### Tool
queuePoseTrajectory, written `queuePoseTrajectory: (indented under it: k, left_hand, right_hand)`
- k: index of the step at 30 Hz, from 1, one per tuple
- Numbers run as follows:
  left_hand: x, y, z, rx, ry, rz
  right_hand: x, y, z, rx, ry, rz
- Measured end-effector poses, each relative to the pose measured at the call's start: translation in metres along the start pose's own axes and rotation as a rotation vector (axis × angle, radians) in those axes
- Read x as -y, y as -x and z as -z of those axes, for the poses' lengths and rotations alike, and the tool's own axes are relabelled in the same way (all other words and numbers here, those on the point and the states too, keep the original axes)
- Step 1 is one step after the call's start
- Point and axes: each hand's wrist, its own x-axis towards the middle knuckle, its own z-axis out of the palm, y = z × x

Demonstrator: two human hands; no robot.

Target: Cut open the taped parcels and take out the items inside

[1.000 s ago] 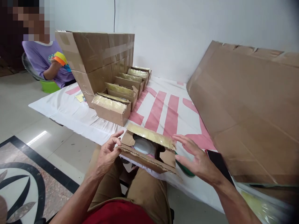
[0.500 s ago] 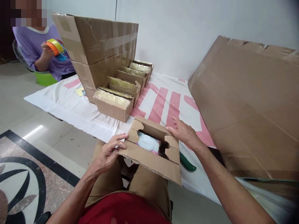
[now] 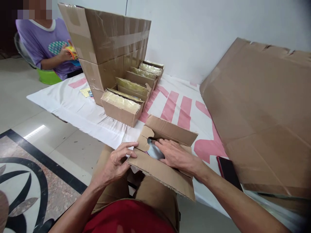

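Reaching-in step, seemingly: my left hand loosely grips the open carton at the bench's near edge; right hand inside at the pale item, grip unclear. Next calls for sure hold.

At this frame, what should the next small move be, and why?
Probably close the right hand around the pale item to secure a grip: that hand reaches into the cardboard box right at the item, the long flaps lie open, and the left hand rests at the box's left side, seemingly steadying it.
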Motion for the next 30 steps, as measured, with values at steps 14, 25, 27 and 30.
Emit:
queuePoseTrajectory:
  k: [14,25,27,30]
  left_hand:
    - [-0.002,0.007,-0.012,-0.112,-0.259,-0.081]
    - [0.004,0.008,-0.020,-0.176,-0.376,-0.081]
    - [0.007,0.010,-0.027,-0.217,-0.289,-0.037]
    - [0.009,0.010,-0.038,-0.273,-0.205,-0.026]
  right_hand:
    - [0.008,-0.024,0.025,-0.376,-0.194,0.255]
    - [-0.004,-0.017,0.012,-0.319,-0.236,0.163]
    - [-0.011,-0.004,0.007,-0.151,-0.165,0.069]
    - [-0.013,0.000,-0.011,0.015,-0.063,0.002]
